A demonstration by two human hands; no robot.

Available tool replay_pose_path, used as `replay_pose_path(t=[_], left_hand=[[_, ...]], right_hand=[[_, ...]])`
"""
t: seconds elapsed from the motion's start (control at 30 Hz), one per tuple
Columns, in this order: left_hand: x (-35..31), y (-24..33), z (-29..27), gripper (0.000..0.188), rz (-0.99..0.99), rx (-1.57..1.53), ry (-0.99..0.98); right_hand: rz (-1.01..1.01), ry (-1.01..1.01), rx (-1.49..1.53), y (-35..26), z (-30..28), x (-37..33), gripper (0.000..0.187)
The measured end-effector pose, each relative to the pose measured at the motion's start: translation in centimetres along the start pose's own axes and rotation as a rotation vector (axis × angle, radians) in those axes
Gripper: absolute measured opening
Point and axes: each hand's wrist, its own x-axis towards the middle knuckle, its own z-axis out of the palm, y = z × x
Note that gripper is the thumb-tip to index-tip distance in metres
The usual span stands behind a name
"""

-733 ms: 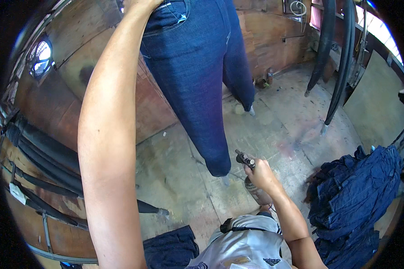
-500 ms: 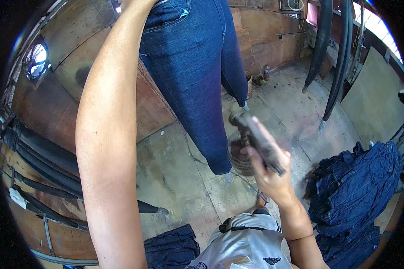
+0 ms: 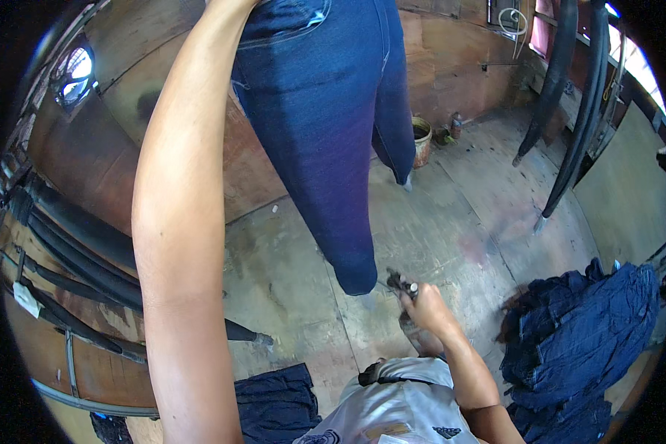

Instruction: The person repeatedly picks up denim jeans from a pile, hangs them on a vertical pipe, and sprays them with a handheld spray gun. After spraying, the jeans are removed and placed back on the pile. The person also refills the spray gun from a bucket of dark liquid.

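Stained floor (image 3: 451,214) spread below. Toward half past four, the right hand (image 3: 429,309) grasped one spray gun (image 3: 401,283); the left hand's grip, out of view, couldn't be told. One pair of jeans (image 3: 318,133) extended from twelve o'clock; spraying seemed in hand, calling next for steady aim. One bucket (image 3: 422,152) stood beyond, half past one.

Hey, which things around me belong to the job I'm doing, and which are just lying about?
Seemingly in the job:
- jeans, with your left arm raised beside them
- spray gun, in your right hand

Apparently just lying about:
- bucket by the wall
- bottle near it
- denim pile on the right, though possibly related
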Motion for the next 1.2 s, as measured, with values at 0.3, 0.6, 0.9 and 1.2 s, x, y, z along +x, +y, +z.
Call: replay_pose_path(t=[0.3, 0.6, 0.9, 1.2], left_hand=[[2.1, -7.8, -0.6, 0.123, 0.010, -0.545, -0.178], [0.5, -6.8, -0.8, 0.075, 0.175, 0.166, 0.375], [-7.3, 6.9, 3.9, 0.053, 0.440, 0.092, 0.303], [-5.1, 2.0, -2.3, 0.070, 0.462, 0.004, 0.055]], right_hand=[[-0.089, -0.013, 0.229, 4.6, -3.7, -1.4, 0.043], [-0.105, 0.158, 0.181, 8.1, -13.2, -0.5, 0.040], [-0.115, 0.201, 0.287, 8.9, -18.3, 2.7, 0.043], [-0.296, 0.226, 0.345, 4.7, -21.7, 6.2, 0.048]])
